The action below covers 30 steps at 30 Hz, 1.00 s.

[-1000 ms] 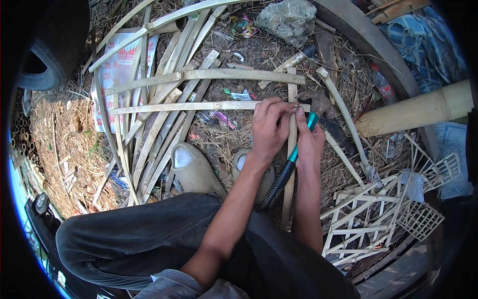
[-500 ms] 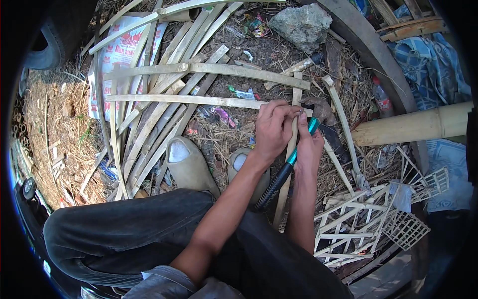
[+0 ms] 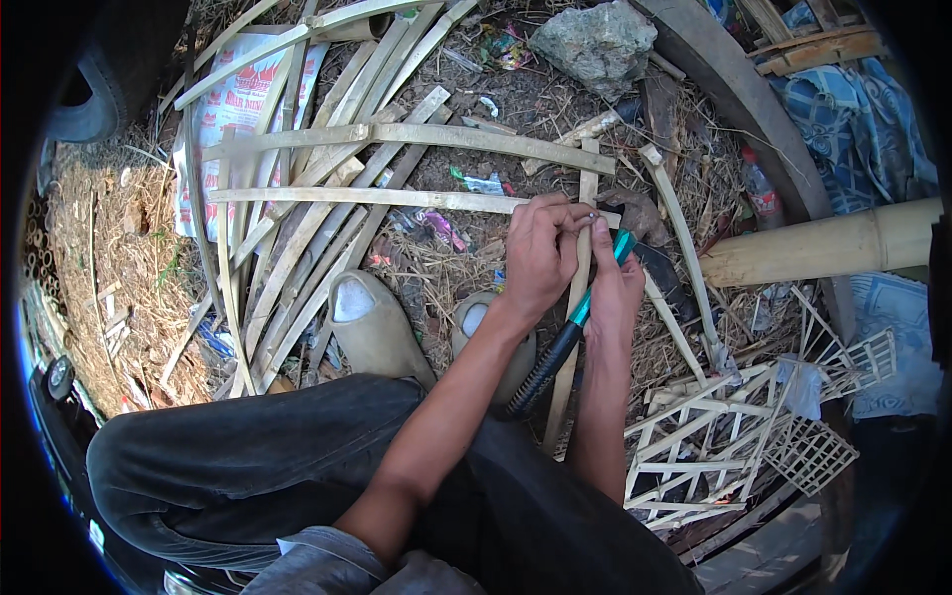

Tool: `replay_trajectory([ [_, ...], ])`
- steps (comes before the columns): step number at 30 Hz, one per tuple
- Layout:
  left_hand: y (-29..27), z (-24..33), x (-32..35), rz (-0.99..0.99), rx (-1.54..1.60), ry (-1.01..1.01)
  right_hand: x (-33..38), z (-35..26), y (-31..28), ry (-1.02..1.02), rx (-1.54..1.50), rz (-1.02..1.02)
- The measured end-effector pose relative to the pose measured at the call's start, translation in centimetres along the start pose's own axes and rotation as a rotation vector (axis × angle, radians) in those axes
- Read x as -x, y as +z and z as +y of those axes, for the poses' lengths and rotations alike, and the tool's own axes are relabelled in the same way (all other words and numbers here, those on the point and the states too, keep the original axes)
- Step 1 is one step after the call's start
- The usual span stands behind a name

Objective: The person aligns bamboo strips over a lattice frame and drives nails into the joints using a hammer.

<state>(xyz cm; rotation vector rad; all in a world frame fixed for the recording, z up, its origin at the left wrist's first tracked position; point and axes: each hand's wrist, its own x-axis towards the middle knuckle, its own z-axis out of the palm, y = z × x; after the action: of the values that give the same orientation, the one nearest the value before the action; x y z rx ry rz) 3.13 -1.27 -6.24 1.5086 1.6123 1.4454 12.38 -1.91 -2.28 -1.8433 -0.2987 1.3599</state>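
Bamboo slats point(image 3: 327, 213) on straw-littered ground point(image 3: 109, 258)

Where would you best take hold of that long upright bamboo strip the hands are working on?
Probably at its bare middle stretch, pinching the thin flat bamboo strip across its width from the left side. The right hand and the teal-and-black handled tool crowd its right side, and the left hand already pins its top where it crosses the horizontal bamboo slat.

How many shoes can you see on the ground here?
2: a larger shoe left of the forearms, and a second shoe partly hidden behind the left forearm.
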Motion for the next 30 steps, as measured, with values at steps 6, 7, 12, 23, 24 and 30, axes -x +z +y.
replay_trajectory([
  [6,-0.32,-0.04,0.09,-0.03,0.022,-0.015,0.18,-0.23,0.1,0.023,0.017,0.004],
  [7,-0.3,0.0,0.05,-0.029,0.025,-0.014,0.15,-0.28,0.0,0.021,0.018,0.005],
  [12,-0.61,0.1,0.52,-0.027,-0.039,0.036,0.15,0.14,-0.27,0.053,-0.062,-0.015],
  [23,-0.64,0.43,0.45,-0.047,-0.015,-0.02,0.01,0.59,-0.54,0.027,-0.089,-0.019],
  [24,-0.69,0.37,0.3,-0.039,-0.006,-0.029,-0.03,0.51,-0.36,0.029,-0.109,-0.024],
  [30,-0.6,0.67,0.41,-0.05,0.036,-0.114,-0.15,0.36,-0.17,0.044,-0.12,-0.011],
])
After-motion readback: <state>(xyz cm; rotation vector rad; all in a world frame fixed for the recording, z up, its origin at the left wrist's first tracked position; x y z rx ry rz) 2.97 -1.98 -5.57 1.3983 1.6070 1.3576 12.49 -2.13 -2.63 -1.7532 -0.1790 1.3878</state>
